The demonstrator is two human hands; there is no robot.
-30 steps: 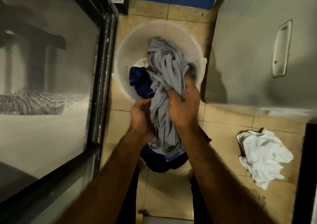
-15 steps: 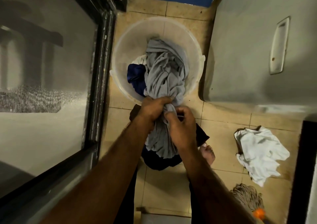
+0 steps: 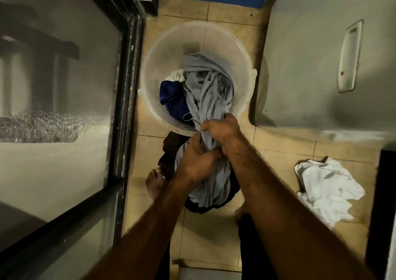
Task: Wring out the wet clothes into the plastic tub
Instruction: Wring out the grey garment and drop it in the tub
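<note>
Grey garment (image 3: pixel 211 112), centre frame, trails from the plastic tub (image 3: pixel 162 50) over its near rim because your left hand (image 3: pixel 196 161) and right hand (image 3: pixel 222 129) clench it, stacked, so squeezed water likely falls inside.

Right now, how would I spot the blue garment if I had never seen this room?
Find the round translucent plastic tub on the tiled floor beside the dark door frame. Inside, at its left, lies the blue garment, darker than the grey cloth beside it.

Tiled floor (image 3: pixel 278 151): tub (image 3: pixel 154 65), white cloth (image 3: pixel 325 189)
</note>
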